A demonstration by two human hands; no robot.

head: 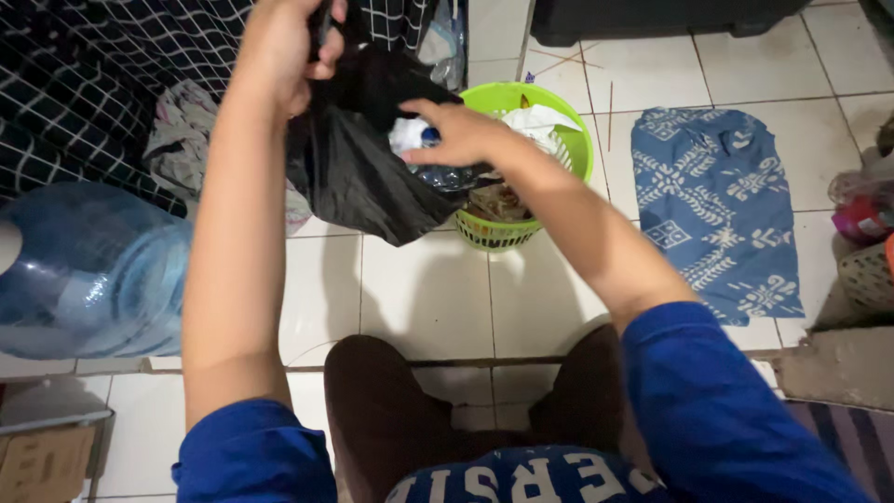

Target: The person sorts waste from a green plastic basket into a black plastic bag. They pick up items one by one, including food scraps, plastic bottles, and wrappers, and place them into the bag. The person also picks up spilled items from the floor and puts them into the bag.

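Note:
My left hand (pixel 284 42) is raised at the top of the view, shut on the upper edge of a black plastic bag (pixel 358 163) and holding it up. My right hand (pixel 461 130) grips the bag's other edge at its mouth, where a crumpled clear plastic bottle (pixel 445 174) and white scraps show. Just behind the bag stands a green plastic basket (pixel 498 233) filled with paper and wrappers.
A large blue water jug (pixel 88 270) lies on its side at the left. A blue patterned cloth (pixel 717 210) is spread on the white tiled floor at the right. Checked fabric and crumpled clothes (pixel 182 135) lie at the upper left. My knees are at the bottom.

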